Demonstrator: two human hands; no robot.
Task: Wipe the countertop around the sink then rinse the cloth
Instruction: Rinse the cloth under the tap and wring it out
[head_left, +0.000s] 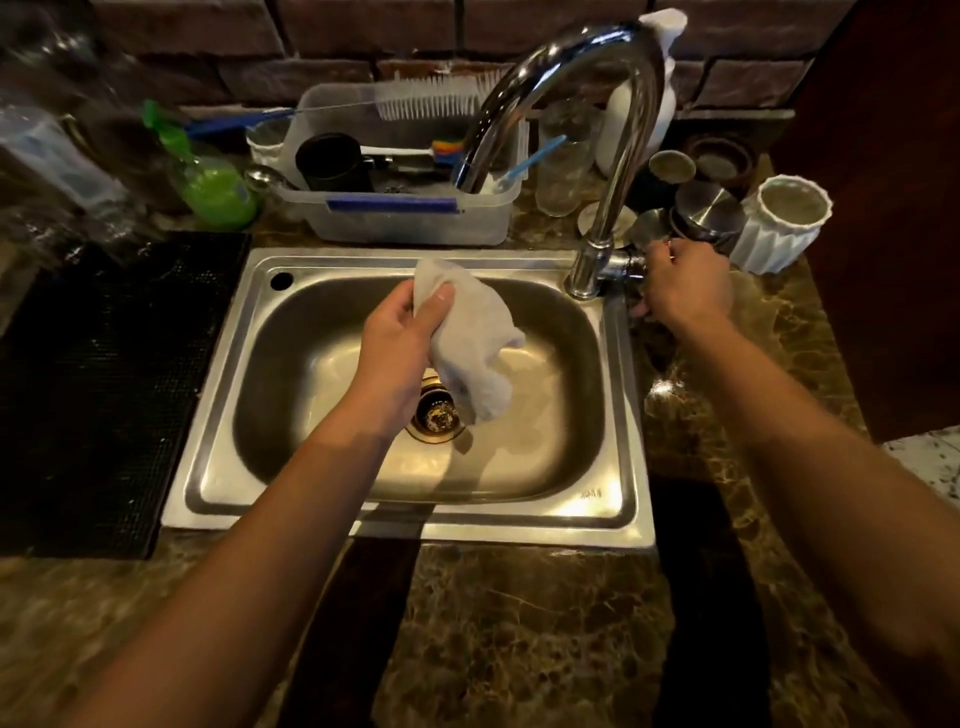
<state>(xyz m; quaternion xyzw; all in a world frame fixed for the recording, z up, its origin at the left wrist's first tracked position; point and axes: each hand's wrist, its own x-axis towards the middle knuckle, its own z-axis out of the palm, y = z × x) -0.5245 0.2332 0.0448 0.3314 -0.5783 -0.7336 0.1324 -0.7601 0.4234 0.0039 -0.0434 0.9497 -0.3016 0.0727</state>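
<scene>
The brown marbled worktop (519, 623) holds a steel sink (405, 525) set into its middle. At nine o'clock lies a black mesh mat (104, 389). At twelve o'clock stands a clear plastic tub (415, 223), a green spray bottle (213, 187) at eleven, a white ribbed cup (779, 228) at two.

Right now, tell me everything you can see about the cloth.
The cloth is white, thin and crumpled, with a faint bluish tinge at one fold. The left hand grips its upper end, thumb pressed on the front, and the rest hangs loose over the sink bowl, its lower end above the drain. No water is running onto it; whether it is wet is unclear.
</scene>
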